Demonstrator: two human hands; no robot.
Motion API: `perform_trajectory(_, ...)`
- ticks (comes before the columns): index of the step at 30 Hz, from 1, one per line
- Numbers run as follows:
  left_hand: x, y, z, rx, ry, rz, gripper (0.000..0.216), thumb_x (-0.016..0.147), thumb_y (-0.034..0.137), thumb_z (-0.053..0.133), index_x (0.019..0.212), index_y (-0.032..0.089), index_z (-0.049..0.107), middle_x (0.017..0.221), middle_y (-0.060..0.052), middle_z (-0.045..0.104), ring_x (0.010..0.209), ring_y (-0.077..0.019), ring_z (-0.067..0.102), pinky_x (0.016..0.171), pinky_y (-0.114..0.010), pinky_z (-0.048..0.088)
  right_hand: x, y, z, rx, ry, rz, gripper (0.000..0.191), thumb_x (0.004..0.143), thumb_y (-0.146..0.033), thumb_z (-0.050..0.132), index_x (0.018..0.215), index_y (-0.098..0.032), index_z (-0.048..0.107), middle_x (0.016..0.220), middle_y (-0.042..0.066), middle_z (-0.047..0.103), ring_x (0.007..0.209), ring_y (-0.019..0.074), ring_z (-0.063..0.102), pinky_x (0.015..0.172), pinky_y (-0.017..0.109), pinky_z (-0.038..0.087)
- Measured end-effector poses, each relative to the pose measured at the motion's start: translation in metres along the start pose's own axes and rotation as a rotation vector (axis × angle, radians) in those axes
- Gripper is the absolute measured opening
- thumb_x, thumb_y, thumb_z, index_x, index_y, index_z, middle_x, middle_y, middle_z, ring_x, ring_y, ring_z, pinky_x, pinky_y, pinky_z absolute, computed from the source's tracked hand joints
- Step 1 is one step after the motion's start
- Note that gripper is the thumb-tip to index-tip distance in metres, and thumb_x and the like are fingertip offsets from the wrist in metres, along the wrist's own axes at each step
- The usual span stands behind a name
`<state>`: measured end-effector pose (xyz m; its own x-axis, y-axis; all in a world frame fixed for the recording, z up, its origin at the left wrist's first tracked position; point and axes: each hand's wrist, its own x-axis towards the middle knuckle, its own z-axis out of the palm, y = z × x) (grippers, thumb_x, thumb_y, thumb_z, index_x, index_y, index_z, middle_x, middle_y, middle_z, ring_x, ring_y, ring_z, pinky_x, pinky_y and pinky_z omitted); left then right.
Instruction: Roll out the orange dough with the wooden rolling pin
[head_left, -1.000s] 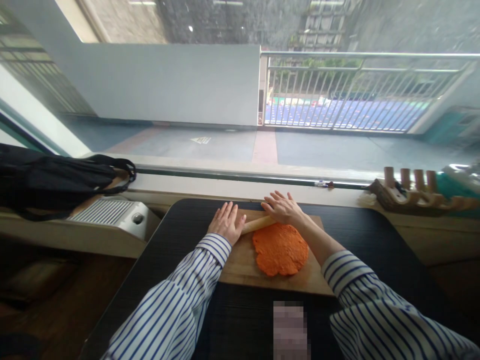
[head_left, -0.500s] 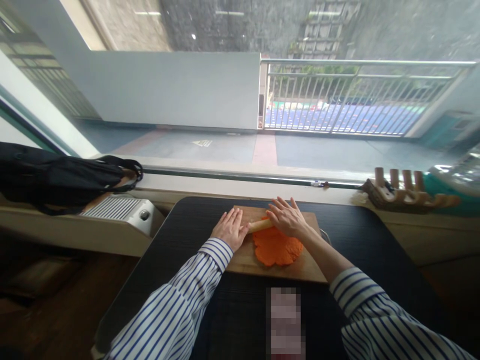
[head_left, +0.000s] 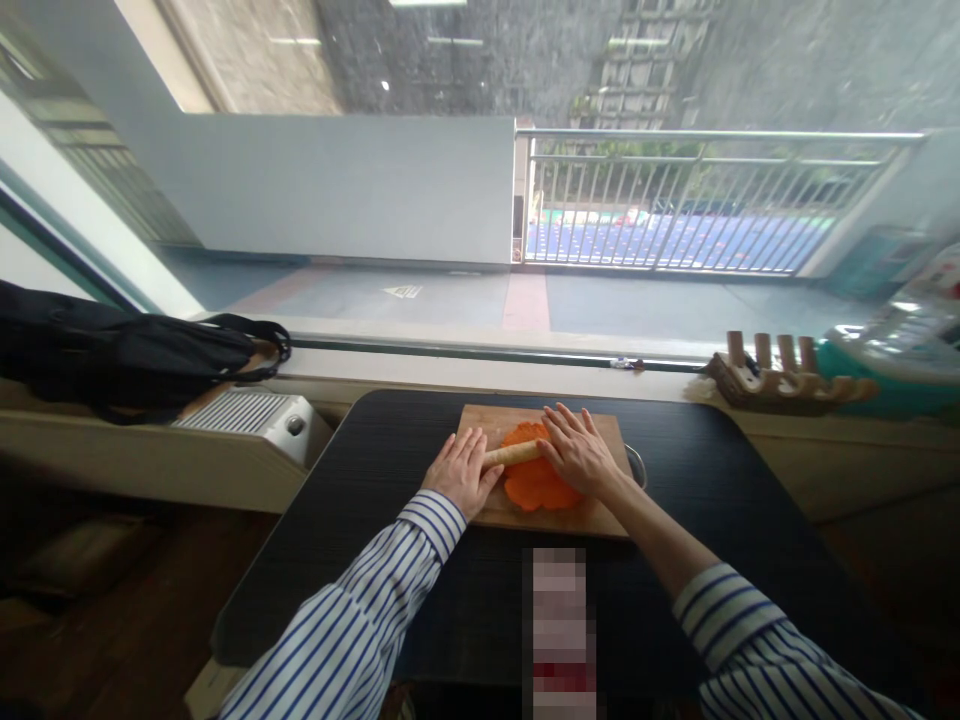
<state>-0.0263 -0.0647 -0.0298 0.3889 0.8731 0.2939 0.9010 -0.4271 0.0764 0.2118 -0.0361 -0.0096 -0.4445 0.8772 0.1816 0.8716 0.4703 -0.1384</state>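
Observation:
A flat sheet of orange dough (head_left: 534, 482) lies on a wooden cutting board (head_left: 600, 515) on a black table (head_left: 375, 520). Across the dough lies a pale wooden rolling pin (head_left: 512, 454). My left hand (head_left: 462, 470) rests flat on the pin's left end, fingers stretched out. Over the pin's right part my right hand (head_left: 578, 451) lies with fingers spread, covering part of the dough. Both arms wear blue-and-white striped sleeves.
A black bag (head_left: 127, 355) and a white heater (head_left: 255, 417) sit to the left of the table. A wooden rack (head_left: 780, 375) stands on the sill at the right, beside a teal object (head_left: 885, 385). Behind the table is a large window.
The rolling pin and both hands have moved from the dough's far edge toward me, onto its middle. The camera has pulled back, so the board looks smaller.

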Motion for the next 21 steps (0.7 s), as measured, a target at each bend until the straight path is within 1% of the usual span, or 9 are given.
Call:
perform_trajectory(4, -0.008, 0.004, -0.002, -0.010, 0.027, 0.041, 0.058, 0.094, 0.048, 0.029, 0.130, 0.008, 0.051, 0.136, -0.019, 0.050, 0.129, -0.0285, 0.043, 0.108, -0.049, 0.033, -0.013, -0.001, 0.003, 0.015, 0.030, -0.008, 0.053, 0.098, -0.040, 0.027, 0.140, -0.012, 0.040, 0.146, 0.012, 0.038, 0.140, 0.0269, 0.021, 0.113, 0.054, 0.014)
perform_trajectory(8, -0.013, 0.008, -0.006, -0.019, 0.059, 0.069, 0.057, 0.095, 0.047, 0.028, 0.128, 0.007, 0.053, 0.135, -0.019, 0.051, 0.128, -0.0286, 0.045, 0.107, -0.049, 0.035, -0.024, -0.003, 0.004, 0.033, 0.039, -0.002, 0.051, 0.097, -0.040, 0.028, 0.141, -0.015, 0.038, 0.146, 0.010, 0.038, 0.140, 0.0251, 0.021, 0.114, 0.053, 0.014)
perform_trajectory(13, -0.025, 0.013, -0.009, -0.015, 0.065, 0.107, 0.057, 0.095, 0.047, 0.028, 0.127, 0.007, 0.052, 0.134, -0.019, 0.052, 0.127, -0.0284, 0.046, 0.106, -0.047, 0.037, -0.042, -0.008, 0.001, 0.030, 0.042, 0.014, 0.054, 0.097, -0.042, 0.029, 0.142, -0.013, 0.037, 0.148, 0.011, 0.034, 0.140, 0.0237, 0.022, 0.115, 0.051, 0.013)
perform_trajectory(15, -0.031, 0.015, -0.009, -0.008, 0.067, 0.129, 0.057, 0.095, 0.047, 0.028, 0.128, 0.006, 0.051, 0.133, -0.020, 0.052, 0.126, -0.0285, 0.047, 0.104, -0.046, 0.039, -0.051, -0.011, 0.000, 0.029, 0.048, 0.007, 0.053, 0.097, -0.042, 0.029, 0.142, -0.014, 0.036, 0.148, 0.010, 0.035, 0.140, 0.0234, 0.022, 0.115, 0.051, 0.013)
perform_trajectory(18, -0.039, 0.016, -0.009, -0.013, 0.075, 0.154, 0.054, 0.095, 0.045, 0.030, 0.128, 0.008, 0.051, 0.133, -0.019, 0.053, 0.123, -0.0277, 0.050, 0.101, -0.044, 0.043, -0.064, -0.014, -0.001, 0.025, 0.069, -0.010, 0.052, 0.097, -0.041, 0.029, 0.142, -0.016, 0.036, 0.147, 0.011, 0.037, 0.139, 0.0236, 0.025, 0.114, 0.052, 0.013)
perform_trajectory(21, -0.037, 0.011, -0.010, -0.025, 0.060, 0.170, 0.043, 0.094, 0.037, 0.037, 0.126, 0.014, 0.055, 0.129, -0.015, 0.058, 0.118, -0.0251, 0.055, 0.098, -0.041, 0.046, -0.068, -0.014, -0.006, 0.021, 0.084, -0.034, 0.048, 0.097, -0.039, 0.032, 0.139, -0.016, 0.042, 0.142, 0.012, 0.045, 0.135, 0.0243, 0.034, 0.114, 0.052, 0.015)
